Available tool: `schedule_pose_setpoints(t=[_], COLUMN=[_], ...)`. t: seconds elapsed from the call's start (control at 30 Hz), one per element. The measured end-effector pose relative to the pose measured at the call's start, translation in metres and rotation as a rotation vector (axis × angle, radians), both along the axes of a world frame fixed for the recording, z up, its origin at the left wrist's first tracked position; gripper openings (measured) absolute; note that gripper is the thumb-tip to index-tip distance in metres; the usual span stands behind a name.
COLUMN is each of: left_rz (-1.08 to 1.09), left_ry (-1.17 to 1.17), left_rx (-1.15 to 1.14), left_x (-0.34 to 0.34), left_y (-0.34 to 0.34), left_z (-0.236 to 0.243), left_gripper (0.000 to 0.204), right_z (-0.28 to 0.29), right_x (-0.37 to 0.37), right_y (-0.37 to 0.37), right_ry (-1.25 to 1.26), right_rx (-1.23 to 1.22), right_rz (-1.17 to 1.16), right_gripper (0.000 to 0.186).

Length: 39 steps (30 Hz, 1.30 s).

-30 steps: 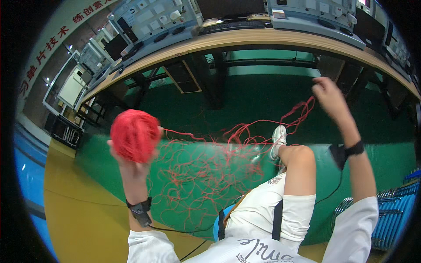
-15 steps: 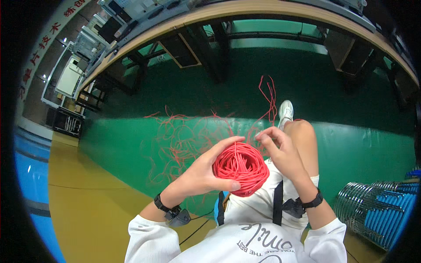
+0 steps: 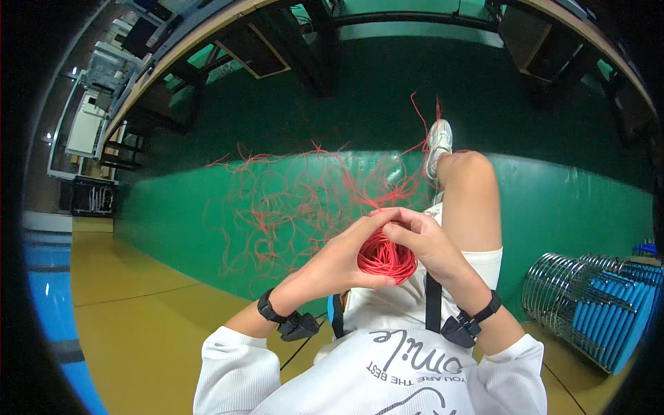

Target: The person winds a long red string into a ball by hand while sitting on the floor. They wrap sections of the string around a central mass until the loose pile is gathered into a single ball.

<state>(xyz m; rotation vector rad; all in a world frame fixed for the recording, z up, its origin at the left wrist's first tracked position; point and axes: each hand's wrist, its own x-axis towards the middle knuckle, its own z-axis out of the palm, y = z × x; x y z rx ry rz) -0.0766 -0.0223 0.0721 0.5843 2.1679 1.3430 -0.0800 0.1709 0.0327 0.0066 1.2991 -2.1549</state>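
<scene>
A thick ball of red cord [image 3: 384, 259], wound round a hollow middle, sits between my hands above my lap. My left hand [image 3: 344, 252] wraps its left side, with the thumb along the lower front and the fingers over the far side. At the ball's upper right, my right hand [image 3: 423, 238] is closed, its fingers meeting those of the left at the top; whether a strand is pinched there is hidden. Loose red cord [image 3: 273, 200] runs from beyond the hands and lies in tangled loops across the green floor, some of it reaching up near my shoe.
A long workbench [image 3: 228, 14] curves across the far side, with dark boxes [image 3: 256, 52] hung beneath it. Folded chairs with blue seats [image 3: 609, 311] are stacked at the right. My white shoe [image 3: 438, 142] rests on the green floor [image 3: 553, 207]; yellow floor [image 3: 131, 297] lies at left.
My right hand has come in from the right and closed over the top of the ball, beside the left fingers. The ball has turned and shifted slightly. The whole view has tilted downward.
</scene>
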Motion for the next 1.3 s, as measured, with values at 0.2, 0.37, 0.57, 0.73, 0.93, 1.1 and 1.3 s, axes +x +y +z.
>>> schedule_pose_setpoints(t=[0.2, 0.37, 0.57, 0.73, 0.93, 1.1, 1.3], left_rz=[-0.018, -0.046, -0.089, -0.027, -0.176, -0.109, -0.132], left_ry=[-0.121, -0.133, -0.043, 0.033, -0.042, 0.029, 0.2], left_rx=[0.056, 0.157, 0.047, -0.074, -0.126, 0.007, 0.133], left_x=[0.015, 0.032, 0.057, 0.039, 0.039, 0.043, 0.046], left_y=[0.007, 0.005, 0.003, 0.007, 0.006, -0.001, -0.005], left_z=[-0.032, -0.053, -0.062, -0.036, -0.046, -0.063, -0.085], left_gripper=[0.113, 0.129, 0.113, 0.086, 0.079, 0.09, 0.096], right_z=[-0.04, -0.06, -0.073, -0.032, -0.04, -0.056, -0.058], right_x=[0.013, 0.018, 0.043, 0.034, 0.036, 0.039, 0.053], right_y=[0.014, 0.008, 0.001, 0.01, 0.008, 0.004, -0.007], right_ry=[-0.204, -0.208, -0.059, 0.087, 0.279, 0.094, -0.003], right_rx=[-0.125, -0.151, 0.107, 0.055, 0.19, 0.097, 0.051], right_rz=[-0.063, -0.075, -0.032, -0.218, -0.079, -0.119, -0.324], right_gripper=[0.02, 0.011, 0.013, 0.011, 0.011, 0.013, 0.016])
